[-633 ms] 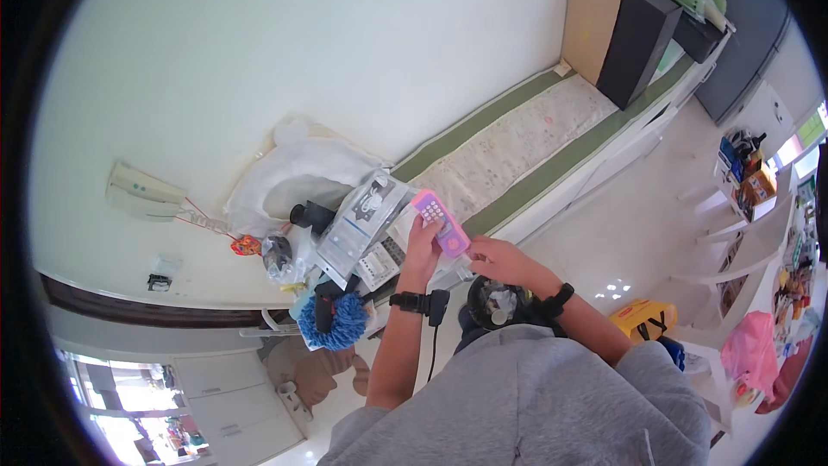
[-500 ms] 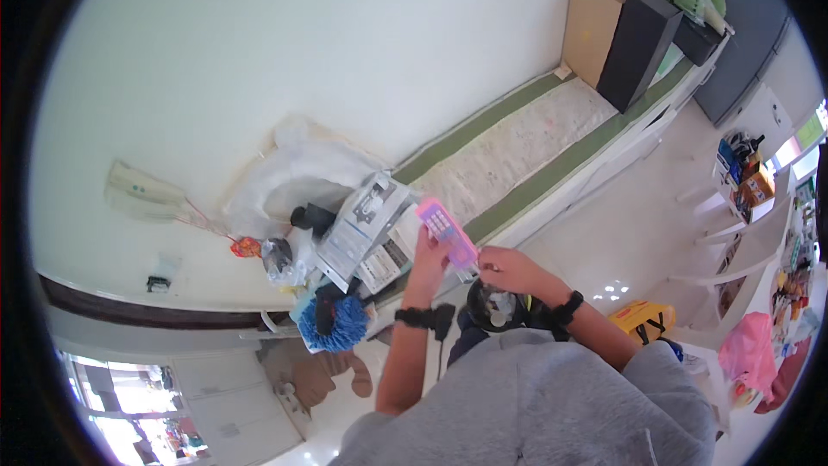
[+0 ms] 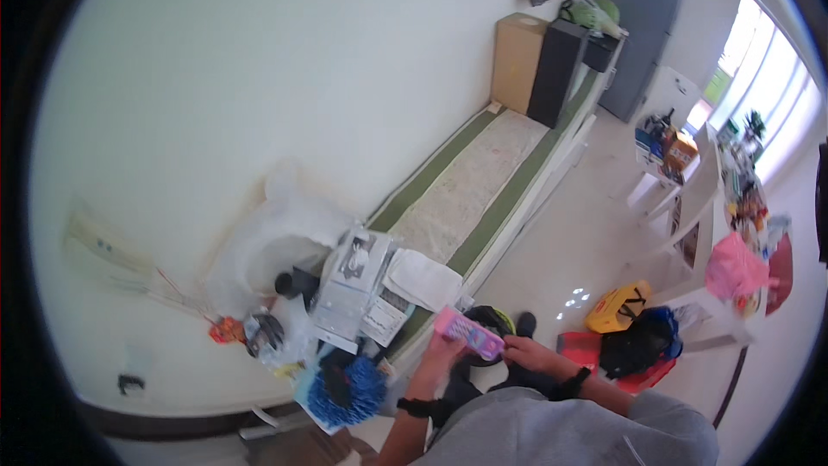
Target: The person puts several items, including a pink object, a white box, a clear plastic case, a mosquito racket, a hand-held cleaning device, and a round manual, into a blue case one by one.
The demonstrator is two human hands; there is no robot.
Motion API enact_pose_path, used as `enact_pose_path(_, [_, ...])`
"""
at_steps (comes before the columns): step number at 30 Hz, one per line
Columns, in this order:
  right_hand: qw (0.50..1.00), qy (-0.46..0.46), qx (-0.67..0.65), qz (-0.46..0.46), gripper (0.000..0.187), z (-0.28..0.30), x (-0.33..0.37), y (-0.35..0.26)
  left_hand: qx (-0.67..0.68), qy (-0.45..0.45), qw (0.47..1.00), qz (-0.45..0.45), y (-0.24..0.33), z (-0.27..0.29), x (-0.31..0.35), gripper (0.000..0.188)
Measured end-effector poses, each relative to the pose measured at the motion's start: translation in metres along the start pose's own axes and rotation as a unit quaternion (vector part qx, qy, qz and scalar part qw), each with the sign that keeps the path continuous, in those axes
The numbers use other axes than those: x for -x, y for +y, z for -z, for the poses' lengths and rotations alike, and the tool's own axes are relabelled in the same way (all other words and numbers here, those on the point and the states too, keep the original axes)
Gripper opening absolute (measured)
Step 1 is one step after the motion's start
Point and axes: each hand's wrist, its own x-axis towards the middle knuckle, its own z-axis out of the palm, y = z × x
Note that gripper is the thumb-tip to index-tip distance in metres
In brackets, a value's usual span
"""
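Note:
A pink and purple toy phone (image 3: 471, 334) with rows of light buttons is held in front of me, lying aslant. My left hand (image 3: 440, 352) is closed around its near left side. The fingers of my right hand (image 3: 528, 354) are closed at its right end; whether they pinch a small part there is too small to tell. Just beyond the toy phone stands a black bin (image 3: 493, 318) with a green rim, partly hidden by it.
At left, a long bench (image 3: 461, 185) with a green-edged mat carries a white cloth (image 3: 423, 280), packages and a blue shaggy duster (image 3: 347, 390). Tall boxes (image 3: 517, 60) stand at its far end. A yellow bag (image 3: 617, 306) and a black bag (image 3: 638, 345) lie right, near a cluttered table.
My view has swung right and up, showing more floor and bags. Both hands and the toy phone appear lower in view, and the phone now lies flatter.

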Motion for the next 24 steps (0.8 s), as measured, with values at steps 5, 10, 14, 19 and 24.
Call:
enact_pose_path(5, [0.990, 0.096, 0.101, 0.016, 0.026, -0.037, 0.051, -0.004, 0.019, -0.073, 0.995, 0.062, -0.004, 0.022, 0.034, 0.025])
enact_pose_path(10, [0.974, 0.206, 0.079, 0.042, 0.030, -0.063, 0.105, 0.040, 0.012, -0.081, 0.992, 0.094, -0.014, -0.011, 0.053, 0.036])
enact_pose_path(14, [0.946, 0.315, 0.062, 0.045, 0.029, -0.074, 0.168, 0.059, -0.094, -0.144, 0.977, 0.123, -0.045, -0.035, 0.049, 0.043])
enact_pose_path(19, [0.890, 0.455, 0.002, -0.020, 0.031, -0.114, 0.292, 0.092, -0.246, -0.285, 0.896, 0.236, -0.096, -0.114, 0.067, 0.036])
enact_pose_path(24, [0.824, 0.561, -0.062, -0.048, 0.033, -0.166, 0.404, 0.146, -0.442, -0.423, 0.768, 0.190, -0.192, -0.184, 0.121, 0.035])
